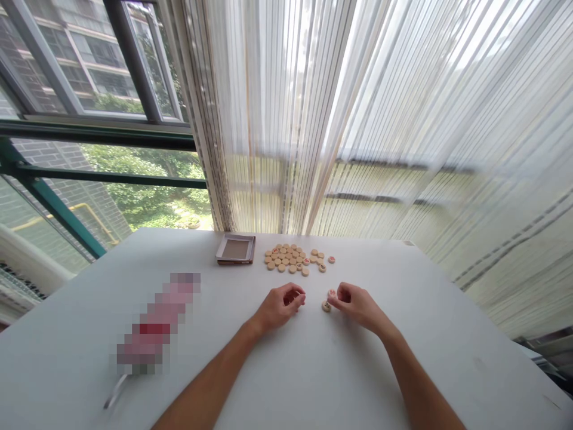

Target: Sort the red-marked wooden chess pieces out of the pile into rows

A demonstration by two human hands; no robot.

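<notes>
My left hand [282, 306] rests low over the white table [277, 382], fingers curled in and thumb close to the fingertips. Whether a small thing sits inside that curl is hidden. To its right, my right hand [358, 304] is closed, with thumb and finger at a round wooden xiangqi piece with a red character [332, 293]. Just below that piece lies a second xiangqi piece with a dark character [326, 306], close to my right thumb. Beyond both hands spreads a loose group of several xiangqi pieces [286, 255], mostly blank side up, a few showing characters.
A shallow open box [235, 261] stands left of the pieces near the far edge. A pixelated pinkish object [156, 319] lies on the left side of the table. Behind the table hang striped string curtains [277, 119], with a window [89, 60] at the left.
</notes>
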